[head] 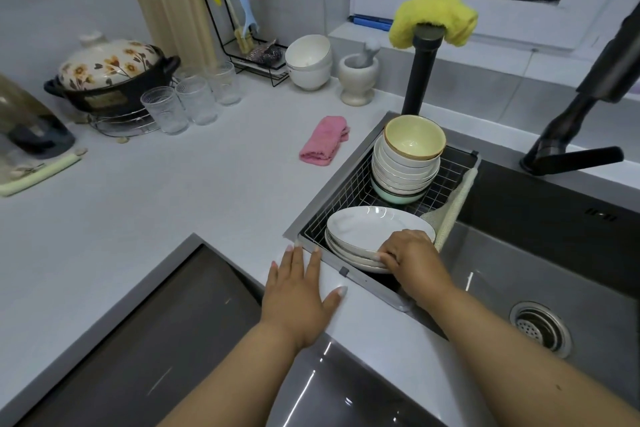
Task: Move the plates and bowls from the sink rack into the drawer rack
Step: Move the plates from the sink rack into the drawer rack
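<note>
White plates [370,229], stacked, lying in the near end of the wire sink rack [349,191] that sits in the left part of the sink [540,253].
Right hand [412,258]: fingers curled round the near rim of the plate stack, gripping it; how many plates it holds cannot be told.
Left hand [301,291]: fingers straight and spread wide, palm flat on the desk [166,184] just left of the rack's near corner, holding nothing.
Bowls [407,163]: a tall leaning stack at the far end of the same rack, cream-yellow bowl on top, white ones below, pale green one at the bottom.
Grey-green cloth [453,201]: draped over the rack's right edge.
Pink cloth [325,144]: folded, on the desk just left of the rack's far end.
Black tap [575,128]: far right of the sink; a yellow cloth [433,19] hangs on a black post behind the bowls.
Far desk, left to right: flowered lidded pot [110,76] on a wire stand, three ribbed glasses [194,100], two nested white bowls [309,61], stone mortar with pestle [358,78].
Drawer rack: not identifiable in view.
</note>
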`<state>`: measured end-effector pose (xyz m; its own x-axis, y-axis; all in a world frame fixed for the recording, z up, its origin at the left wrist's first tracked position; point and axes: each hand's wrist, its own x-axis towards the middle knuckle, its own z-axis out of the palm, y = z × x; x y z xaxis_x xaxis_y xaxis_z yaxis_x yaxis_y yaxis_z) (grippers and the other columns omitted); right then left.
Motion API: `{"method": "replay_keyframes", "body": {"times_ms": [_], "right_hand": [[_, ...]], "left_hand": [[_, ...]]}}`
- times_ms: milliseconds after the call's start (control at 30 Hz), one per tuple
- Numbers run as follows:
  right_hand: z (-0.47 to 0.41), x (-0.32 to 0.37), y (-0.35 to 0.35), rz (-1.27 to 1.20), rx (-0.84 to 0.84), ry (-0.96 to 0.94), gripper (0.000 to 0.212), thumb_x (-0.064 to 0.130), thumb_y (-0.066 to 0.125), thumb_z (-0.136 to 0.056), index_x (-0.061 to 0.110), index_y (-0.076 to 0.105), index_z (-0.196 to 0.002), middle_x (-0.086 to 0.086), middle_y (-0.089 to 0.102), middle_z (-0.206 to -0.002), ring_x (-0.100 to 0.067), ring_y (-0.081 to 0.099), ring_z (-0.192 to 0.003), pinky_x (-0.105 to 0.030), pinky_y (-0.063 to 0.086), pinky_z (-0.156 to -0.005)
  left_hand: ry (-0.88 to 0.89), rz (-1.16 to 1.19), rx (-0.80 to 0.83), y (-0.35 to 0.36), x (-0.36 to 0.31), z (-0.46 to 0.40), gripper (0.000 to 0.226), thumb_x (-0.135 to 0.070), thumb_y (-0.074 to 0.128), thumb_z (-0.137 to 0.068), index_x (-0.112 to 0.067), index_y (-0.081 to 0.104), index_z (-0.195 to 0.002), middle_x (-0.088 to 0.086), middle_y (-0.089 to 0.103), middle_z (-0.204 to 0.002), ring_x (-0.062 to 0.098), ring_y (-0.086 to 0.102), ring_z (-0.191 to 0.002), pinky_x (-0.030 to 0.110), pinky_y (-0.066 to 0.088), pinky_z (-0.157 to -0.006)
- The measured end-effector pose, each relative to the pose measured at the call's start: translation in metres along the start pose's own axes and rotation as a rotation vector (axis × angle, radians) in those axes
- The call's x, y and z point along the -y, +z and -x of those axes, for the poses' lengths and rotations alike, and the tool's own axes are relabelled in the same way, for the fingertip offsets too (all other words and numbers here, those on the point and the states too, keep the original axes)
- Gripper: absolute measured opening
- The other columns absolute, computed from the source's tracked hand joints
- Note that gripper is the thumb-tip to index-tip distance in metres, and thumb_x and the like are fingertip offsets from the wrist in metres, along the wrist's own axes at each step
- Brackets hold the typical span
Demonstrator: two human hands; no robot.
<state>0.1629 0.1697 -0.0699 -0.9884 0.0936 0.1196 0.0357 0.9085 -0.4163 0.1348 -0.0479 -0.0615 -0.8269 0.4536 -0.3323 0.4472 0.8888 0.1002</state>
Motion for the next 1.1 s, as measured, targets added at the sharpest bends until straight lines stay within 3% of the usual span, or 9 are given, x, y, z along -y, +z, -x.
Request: {"method": "replay_keyframes", "body": {"times_ms": [333, 433, 533, 600, 667, 767, 833, 967, 1100], "right_hand": [[-0.021, 0.002, -0.021, 0.045, -0.287, -0.175, 0.024, 0.020, 0.069, -0.080, 0.009, 0.059, -0.062, -0.004, 0.055, -0.062, -0.022, 0.049, -0.061, -0.024, 0.034, -0.065], [-0.021, 0.007, -0.034, 0.019, -0.298, -0.206, 0.023, 0.017, 0.072, -0.081, 0.009, 0.059, -0.064, -0.003, 0.056, -0.064, -0.016, 0.043, -0.065, -0.023, 0.032, -0.066], [-0.022, 0.019, -0.051, 0.000, -0.281, -0.241, 0.021, 0.020, 0.070, -0.083, 0.008, 0.062, -0.067, -0.003, 0.058, -0.066, -0.015, 0.043, -0.067, -0.025, 0.033, -0.065], [-0.024, 0.030, -0.065, 0.007, -0.274, -0.291, 0.024, 0.025, 0.066, -0.084, 0.008, 0.061, -0.068, -0.003, 0.056, -0.065, -0.017, 0.044, -0.066, -0.028, 0.037, -0.062], [-0.024, 0.045, -0.076, 0.017, -0.283, -0.360, 0.032, 0.033, 0.058, -0.086, 0.008, 0.061, -0.067, -0.002, 0.054, -0.064, -0.016, 0.043, -0.063, -0.028, 0.037, -0.060], [-0.022, 0.070, -0.086, 0.014, -0.294, -0.475, 0.036, 0.037, 0.049, -0.086, 0.009, 0.059, -0.065, -0.001, 0.052, -0.062, -0.013, 0.039, -0.063, -0.026, 0.031, -0.061], [-0.021, 0.087, -0.089, 0.015, -0.301, -0.536, 0.034, 0.036, 0.049, -0.085, 0.011, 0.058, -0.063, -0.001, 0.052, -0.061, -0.012, 0.036, -0.063, -0.024, 0.029, -0.061], [-0.020, 0.120, -0.092, 0.013, -0.282, -0.623, 0.033, 0.034, 0.050, -0.085, 0.011, 0.059, -0.064, -0.002, 0.054, -0.061, -0.010, 0.036, -0.064, -0.017, 0.019, -0.063], [-0.016, 0.151, -0.089, -0.017, -0.196, -0.669, 0.034, 0.038, 0.049, -0.086, 0.012, 0.064, -0.070, 0.001, 0.057, -0.065, -0.010, 0.042, -0.065, -0.016, 0.021, -0.063]], "left_hand": [[0.019, 0.108, -0.017, -0.006, 0.005, 0.000, 0.072, -0.061, 0.018, -0.095, -0.022, -0.001, -0.153, 0.009, -0.005, -0.161, 0.021, -0.011, -0.148, 0.041, -0.001, -0.121], [-0.002, 0.372, -0.150, -0.016, 0.009, -0.006, 0.066, -0.054, 0.030, -0.097, -0.013, 0.024, -0.149, 0.010, 0.023, -0.157, 0.024, 0.015, -0.145, 0.036, 0.016, -0.118], [-0.082, 0.673, -0.275, -0.041, 0.007, -0.006, 0.051, -0.048, 0.035, -0.098, -0.013, 0.044, -0.134, 0.002, 0.051, -0.133, 0.020, 0.046, -0.122, 0.027, 0.035, -0.098], [-0.187, 1.002, -0.204, -0.060, 0.002, -0.006, 0.038, -0.048, 0.034, -0.099, -0.018, 0.054, -0.112, 0.001, 0.057, -0.109, 0.021, 0.053, -0.102, 0.031, 0.040, -0.087], [-0.309, 1.447, -0.140, -0.078, -0.001, -0.005, 0.033, -0.048, 0.034, -0.100, -0.019, 0.049, -0.093, 0.011, 0.055, -0.095, 0.027, 0.060, -0.088, 0.037, 0.048, -0.083], [-0.414, 1.910, 0.011, -0.097, 0.001, 0.006, 0.043, -0.048, 0.039, -0.099, -0.008, 0.043, -0.114, 0.031, 0.057, -0.112, 0.039, 0.068, -0.086, 0.043, 0.058, -0.076], [-0.434, 2.040, 0.081, -0.104, 0.009, 0.014, 0.051, -0.046, 0.043, -0.098, 0.001, 0.043, -0.118, 0.034, 0.057, -0.116, 0.042, 0.069, -0.086, 0.043, 0.061, -0.068], [-0.490, 2.139, 0.082, -0.112, 0.031, 0.032, 0.037, -0.029, 0.048, -0.097, 0.004, 0.046, -0.115, 0.028, 0.061, -0.098, 0.036, 0.070, -0.063, 0.037, 0.058, -0.048], [-0.561, 2.167, 0.012, -0.116, 0.050, 0.056, 0.029, -0.004, 0.036, -0.083, 0.005, 0.048, -0.108, 0.023, 0.061, -0.094, 0.037, 0.068, -0.067, 0.037, 0.056, -0.046]]}}
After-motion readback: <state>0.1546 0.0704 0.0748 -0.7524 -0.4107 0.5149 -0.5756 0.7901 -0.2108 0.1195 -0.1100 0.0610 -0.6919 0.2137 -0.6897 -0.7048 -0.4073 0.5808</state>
